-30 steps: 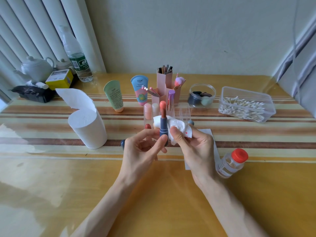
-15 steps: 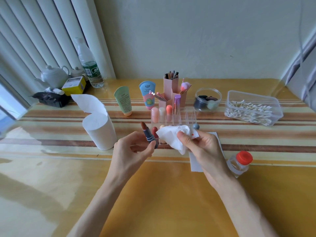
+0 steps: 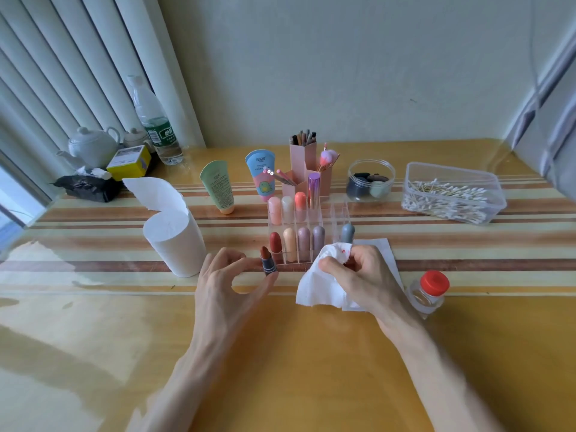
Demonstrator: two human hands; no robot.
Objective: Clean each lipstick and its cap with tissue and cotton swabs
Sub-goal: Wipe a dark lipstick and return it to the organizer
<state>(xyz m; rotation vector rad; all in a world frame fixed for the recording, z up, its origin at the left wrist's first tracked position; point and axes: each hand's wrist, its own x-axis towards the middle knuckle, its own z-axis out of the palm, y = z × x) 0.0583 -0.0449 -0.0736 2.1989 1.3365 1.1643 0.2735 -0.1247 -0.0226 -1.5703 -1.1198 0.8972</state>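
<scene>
Centrally, the left hand [image 3: 224,285] pinches an uncapped lipstick [image 3: 268,261] between thumb and forefinger, the other fingers loosely spread; its dark blue case stands nearly upright with the brownish-red stick on top, just beside the front left corner of a clear acrylic organizer [image 3: 338,213] filled with capped lipsticks; whether its base touches the table I cannot tell. The right hand [image 3: 358,275] is curled round a crumpled white tissue [image 3: 318,288] smeared with red, near the organizer's front right corner. The table [image 3: 311,369] is glossy yellow-orange under a shiny clear cover, with brown and cream stripes running across it. A tissue roll [image 3: 174,241] stands to the left; a clear box of cotton swabs [image 3: 452,194] sits well to the right; a small red-capped bottle [image 3: 431,289] lies beside the right wrist. Behind are a pink brush holder [image 3: 304,169], two cosmetic tubes, a white teapot [image 3: 90,148] and a water bottle [image 3: 156,126]; a pale wall rises behind, with vertical blinds [image 3: 62,73] on the left.
</scene>
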